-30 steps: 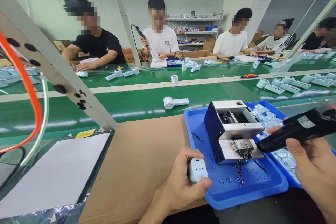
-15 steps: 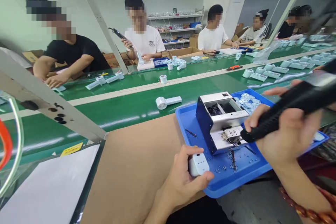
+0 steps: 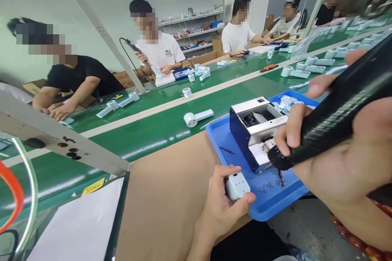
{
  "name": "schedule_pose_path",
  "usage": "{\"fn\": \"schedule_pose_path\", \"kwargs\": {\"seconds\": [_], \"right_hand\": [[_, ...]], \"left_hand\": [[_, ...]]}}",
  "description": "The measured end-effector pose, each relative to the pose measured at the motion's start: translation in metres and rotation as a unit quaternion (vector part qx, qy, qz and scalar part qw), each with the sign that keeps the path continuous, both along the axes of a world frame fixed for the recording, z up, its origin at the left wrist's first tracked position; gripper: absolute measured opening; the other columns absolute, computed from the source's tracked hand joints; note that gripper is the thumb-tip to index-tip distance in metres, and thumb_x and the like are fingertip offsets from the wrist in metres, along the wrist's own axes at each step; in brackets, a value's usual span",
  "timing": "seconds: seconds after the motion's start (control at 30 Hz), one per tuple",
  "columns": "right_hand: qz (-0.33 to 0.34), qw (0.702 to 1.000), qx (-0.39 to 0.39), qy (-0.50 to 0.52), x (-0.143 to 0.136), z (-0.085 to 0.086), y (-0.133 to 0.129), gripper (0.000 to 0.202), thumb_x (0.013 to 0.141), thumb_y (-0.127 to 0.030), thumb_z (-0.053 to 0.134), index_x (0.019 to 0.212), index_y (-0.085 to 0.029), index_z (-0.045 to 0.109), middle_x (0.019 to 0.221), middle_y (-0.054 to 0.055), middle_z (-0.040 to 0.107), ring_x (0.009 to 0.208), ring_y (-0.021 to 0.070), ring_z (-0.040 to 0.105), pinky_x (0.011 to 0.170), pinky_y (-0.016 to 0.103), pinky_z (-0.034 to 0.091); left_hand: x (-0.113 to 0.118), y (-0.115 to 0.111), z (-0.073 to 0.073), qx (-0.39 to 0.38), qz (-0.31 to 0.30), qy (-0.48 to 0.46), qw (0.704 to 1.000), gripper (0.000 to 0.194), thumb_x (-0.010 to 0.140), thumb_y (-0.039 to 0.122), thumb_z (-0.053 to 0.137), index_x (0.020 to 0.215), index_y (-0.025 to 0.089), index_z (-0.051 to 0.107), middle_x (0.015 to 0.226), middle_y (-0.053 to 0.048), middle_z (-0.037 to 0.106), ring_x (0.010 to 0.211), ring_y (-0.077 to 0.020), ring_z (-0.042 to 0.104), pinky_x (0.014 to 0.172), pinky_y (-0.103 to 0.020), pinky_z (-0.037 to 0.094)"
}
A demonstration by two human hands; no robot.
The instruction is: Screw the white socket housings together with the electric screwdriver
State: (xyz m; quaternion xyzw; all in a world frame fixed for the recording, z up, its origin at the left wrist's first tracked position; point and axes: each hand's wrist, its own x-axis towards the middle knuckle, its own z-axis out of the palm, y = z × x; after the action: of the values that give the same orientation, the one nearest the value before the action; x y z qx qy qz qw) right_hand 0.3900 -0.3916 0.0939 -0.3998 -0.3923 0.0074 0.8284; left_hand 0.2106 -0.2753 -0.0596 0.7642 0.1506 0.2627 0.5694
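Observation:
Between the thumb and fingers of my left hand [image 3: 222, 204] is a pale blue plastic housing [image 3: 238, 186], its end face with small holes turned up towards me. My right hand [image 3: 330, 163] is wrapped round a black electric screwdriver [image 3: 339, 102], which slants down to the left; its tip is hidden from me. Beyond the screwdriver's lower end stands a white and dark blue screw feeder [image 3: 245, 130] in a blue tray [image 3: 260, 215]. Loose small screws [image 3: 269, 187] lie on the tray floor between the feeder and my left hand.
Pale blue parts [image 3: 286, 102] fill the tray's far side. Brown cardboard [image 3: 159, 195] covers the bench before me. Across a green conveyor [image 3: 153, 138], carrying a handheld fan body [image 3: 197, 117], several co-workers sit. A metal post [image 3: 61, 142] rises at left.
My right hand and the screwdriver have come closer to the camera, with the screwdriver's lower end shifted left. The housing stays in my left hand. The whole view has tilted slightly.

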Motion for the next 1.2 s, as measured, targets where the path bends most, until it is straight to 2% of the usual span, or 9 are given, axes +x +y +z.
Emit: {"fn": "schedule_pose_path", "kwargs": {"seconds": [0.17,0.23,0.37,0.47,0.63,0.77,0.87,1.07,1.2], "right_hand": [[-0.001,0.994,-0.103,0.034,-0.028,0.019,0.002,0.057,0.105,-0.073,0.098,0.147,-0.048,0.069,0.119,0.002,0.069,0.056,0.0175,0.056,0.039,0.036,0.055],[-0.016,0.993,-0.114,0.037,-0.031,0.021,0.007,0.070,0.096,-0.070,0.106,0.149,-0.048,0.067,0.105,0.001,0.067,0.060,0.0221,0.062,0.042,0.036,0.058],[0.030,0.993,-0.103,0.049,-0.039,0.026,0.018,0.070,0.093,-0.072,0.108,0.144,-0.045,0.069,0.093,-0.001,0.064,0.061,0.0245,0.065,0.041,0.036,0.058],[0.072,0.991,-0.094,0.063,-0.046,0.031,0.025,0.064,0.092,-0.075,0.108,0.134,-0.042,0.072,0.088,-0.002,0.063,0.056,0.0223,0.062,0.039,0.035,0.056],[0.125,0.986,-0.068,0.087,-0.053,0.041,0.031,0.063,0.086,-0.078,0.111,0.093,-0.031,0.069,0.090,-0.007,0.063,0.041,0.0120,0.049,0.032,0.032,0.049],[0.122,0.984,-0.084,0.100,-0.057,0.041,0.031,0.071,0.081,-0.080,0.113,0.080,-0.027,0.065,0.085,-0.007,0.060,0.039,0.0122,0.050,0.031,0.031,0.049],[0.148,0.979,-0.102,0.098,-0.057,0.034,0.031,0.064,0.084,-0.078,0.112,0.086,-0.029,0.070,0.081,-0.006,0.059,0.042,0.0151,0.051,0.034,0.034,0.050],[0.206,0.973,-0.058,0.090,-0.054,0.017,0.033,0.044,0.093,-0.064,0.111,0.107,-0.034,0.081,0.100,-0.005,0.066,0.050,0.0138,0.053,0.039,0.034,0.048],[0.181,0.983,-0.018,0.038,-0.059,0.009,0.031,0.036,0.106,-0.062,0.100,0.119,-0.036,0.080,0.112,-0.004,0.075,0.055,0.0148,0.061,0.045,0.034,0.053]], "left_hand": [[-0.002,0.000,0.000,0.014,0.005,-0.026,1.000,0.065,0.102,0.083,0.085,0.133,0.029,0.069,0.131,-0.012,0.077,0.116,-0.0340,0.074,0.102,-0.050,0.060],[-0.001,-0.002,-0.001,0.009,-0.005,-0.045,0.999,0.063,0.105,0.083,0.083,0.132,0.029,0.066,0.131,-0.011,0.077,0.113,-0.0320,0.074,0.100,-0.047,0.060],[0.003,-0.005,0.001,0.029,0.001,-0.078,0.997,0.062,0.106,0.082,0.083,0.129,0.029,0.062,0.125,-0.009,0.078,0.102,-0.0274,0.075,0.090,-0.041,0.059],[0.006,-0.007,0.004,0.045,0.005,-0.098,0.994,0.061,0.108,0.083,0.080,0.125,0.028,0.059,0.116,-0.007,0.077,0.089,-0.0223,0.069,0.080,-0.036,0.054],[0.010,-0.009,0.011,0.044,-0.018,-0.131,0.990,0.056,0.115,0.083,0.067,0.126,0.029,0.055,0.100,-0.001,0.073,0.071,-0.0165,0.051,0.068,-0.032,0.043],[0.010,-0.010,0.012,0.025,-0.032,-0.113,0.993,0.066,0.112,0.090,0.064,0.129,0.027,0.056,0.101,-0.004,0.075,0.076,-0.0198,0.060,0.072,-0.035,0.048],[0.009,-0.009,0.003,0.021,-0.029,-0.101,0.994,0.073,0.105,0.094,0.074,0.131,0.027,0.059,0.103,-0.006,0.077,0.081,-0.0231,0.066,0.078,-0.038,0.055],[0.004,-0.004,-0.013,0.021,-0.022,-0.083,0.996,0.078,0.097,0.097,0.079,0.127,0.028,0.060,0.103,-0.007,0.076,0.086,-0.0268,0.071,0.084,-0.042,0.063],[0.002,-0.001,-0.013,0.047,-0.008,-0.075,0.996,0.070,0.106,0.092,0.071,0.132,0.027,0.065,0.105,-0.007,0.076,0.085,-0.0263,0.069,0.084,-0.042,0.061]]}}
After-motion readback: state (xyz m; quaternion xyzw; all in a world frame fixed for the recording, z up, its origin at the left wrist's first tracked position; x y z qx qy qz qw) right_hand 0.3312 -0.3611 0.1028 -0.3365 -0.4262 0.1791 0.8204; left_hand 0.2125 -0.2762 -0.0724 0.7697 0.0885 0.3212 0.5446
